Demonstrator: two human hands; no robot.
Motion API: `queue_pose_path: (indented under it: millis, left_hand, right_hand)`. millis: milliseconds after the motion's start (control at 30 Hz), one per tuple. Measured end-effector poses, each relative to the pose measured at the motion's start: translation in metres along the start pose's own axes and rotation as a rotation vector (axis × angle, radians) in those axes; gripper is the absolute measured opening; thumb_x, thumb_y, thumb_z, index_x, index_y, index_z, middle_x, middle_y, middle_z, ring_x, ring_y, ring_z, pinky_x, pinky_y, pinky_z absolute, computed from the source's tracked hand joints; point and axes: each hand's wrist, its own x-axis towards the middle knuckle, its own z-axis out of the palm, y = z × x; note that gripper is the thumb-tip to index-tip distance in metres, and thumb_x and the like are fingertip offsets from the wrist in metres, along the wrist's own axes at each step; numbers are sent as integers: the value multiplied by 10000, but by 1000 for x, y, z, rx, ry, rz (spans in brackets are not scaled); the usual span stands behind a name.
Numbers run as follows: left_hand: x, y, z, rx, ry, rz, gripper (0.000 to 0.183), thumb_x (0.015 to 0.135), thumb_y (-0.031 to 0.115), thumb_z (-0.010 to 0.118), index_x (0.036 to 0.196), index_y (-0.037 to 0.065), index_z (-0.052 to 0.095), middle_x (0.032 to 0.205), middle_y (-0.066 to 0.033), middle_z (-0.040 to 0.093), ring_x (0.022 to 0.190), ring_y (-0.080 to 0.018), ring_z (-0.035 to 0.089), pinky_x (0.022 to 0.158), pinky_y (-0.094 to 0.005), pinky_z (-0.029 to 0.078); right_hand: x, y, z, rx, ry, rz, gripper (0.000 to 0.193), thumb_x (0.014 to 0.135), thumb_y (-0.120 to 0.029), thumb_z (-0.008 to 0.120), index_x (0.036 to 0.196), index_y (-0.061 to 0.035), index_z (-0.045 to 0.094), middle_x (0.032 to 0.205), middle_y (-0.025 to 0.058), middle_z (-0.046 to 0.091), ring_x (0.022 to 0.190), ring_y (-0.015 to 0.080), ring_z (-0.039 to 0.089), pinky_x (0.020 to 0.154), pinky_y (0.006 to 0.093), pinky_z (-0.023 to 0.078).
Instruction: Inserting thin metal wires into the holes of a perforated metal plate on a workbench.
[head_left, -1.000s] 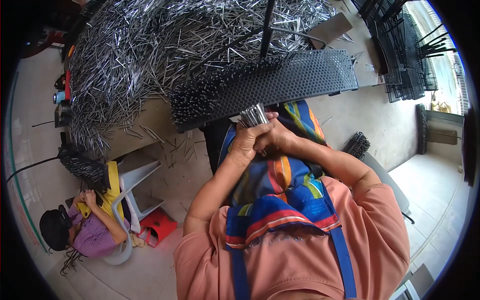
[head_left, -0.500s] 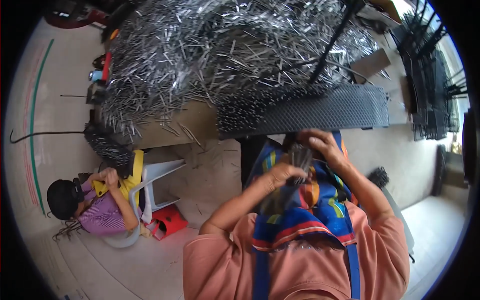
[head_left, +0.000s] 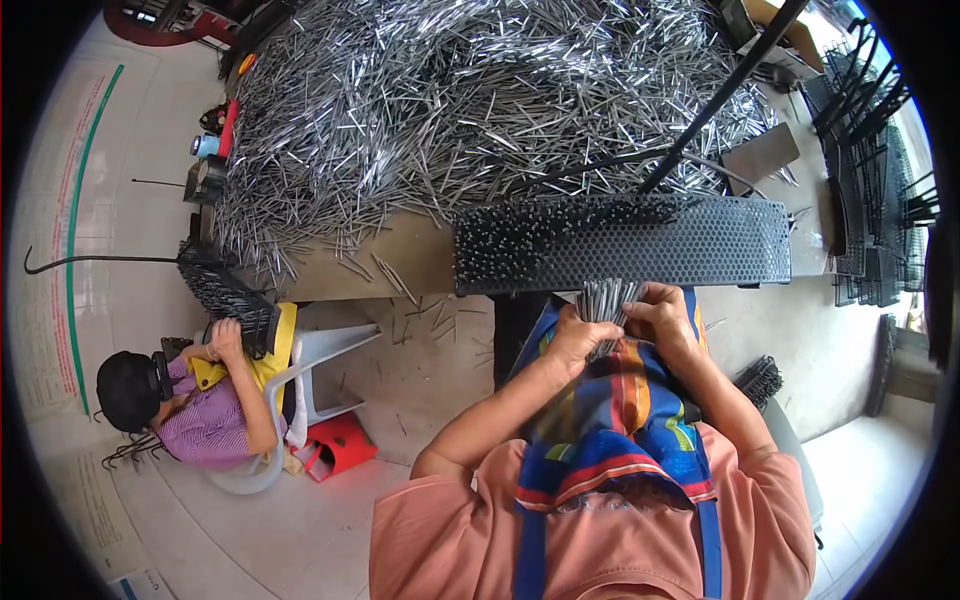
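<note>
A bundle of thin metal strips [head_left: 606, 300] stands in my left hand [head_left: 580, 338], whose fingers are wrapped round its lower part. My right hand [head_left: 664, 316] is closed at the bundle's right side, thumb and fingers pinched by the strips. Just beyond both hands lies a long black perforated plate [head_left: 680, 245] at the table's near edge. Its left part and far edge are crowded with upright metal pins [head_left: 500, 243]; the holes toward the right show bare. Whether the right fingers grip single strips cannot be made out.
A big heap of loose metal strips [head_left: 430, 100] covers the table [head_left: 400, 255]. A black rod [head_left: 725, 95] slants over the plate. At left a co-worker [head_left: 215, 420] sits on a grey chair [head_left: 330, 350] with another pin-filled plate [head_left: 230, 300]. Black racks [head_left: 870, 190] stand at right.
The bundle has been raised more upright and nearer the plate. My right hand has moved from over the bundle's top down to its right side, and the fingers have closed.
</note>
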Motion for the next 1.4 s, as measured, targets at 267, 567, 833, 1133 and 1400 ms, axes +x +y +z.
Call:
queue_pose_path:
  millis: [267, 567, 833, 1133, 1400]
  left_hand:
    - [1, -2, -6, -66, 23, -7, 353, 671, -102, 719, 997, 31, 692, 903, -29, 694, 793, -152, 675, 715, -285, 562]
    - [-4, -10, -33, -221, -106, -234, 313, 769, -75, 648, 1076, -18, 635, 926, -133, 700, 770, -245, 708, 682, -383, 608]
    - [2, -6, -30, -149, 50, -75, 314, 745, -97, 655, 1049, -24, 636, 887, -133, 703, 766, -236, 702, 728, -357, 595]
    - [5, 2, -17, -136, 106, 7, 312, 698, -121, 702, 987, -14, 647, 882, -84, 688, 726, -210, 683, 676, -339, 586]
    - [15, -15, -18, -206, 95, -4, 350, 714, -125, 685, 1031, 20, 654, 912, -96, 696, 764, -216, 686, 692, -353, 595]
  right_hand:
    - [12, -16, -3, -63, -134, 55, 174, 857, -156, 696, 744, -66, 600, 598, -16, 518, 486, 77, 464, 450, 236, 340]
    - [23, -28, -12, -56, 199, -549, 51, 882, 4, 644, 920, -12, 674, 745, -3, 619, 594, 57, 528, 536, 199, 414]
    - [64, -35, 13, -441, 239, -1015, 108, 837, 54, 653, 933, 15, 684, 859, 16, 633, 636, 42, 529, 551, 188, 402]
    - [66, -44, 16, -489, 208, -980, 125, 787, 37, 703, 907, 2, 708, 837, 70, 665, 743, 122, 620, 668, 232, 470]
    - [60, -40, 17, -647, 190, -1107, 167, 757, 28, 720, 920, -5, 712, 897, 99, 682, 769, 175, 657, 690, 255, 491]
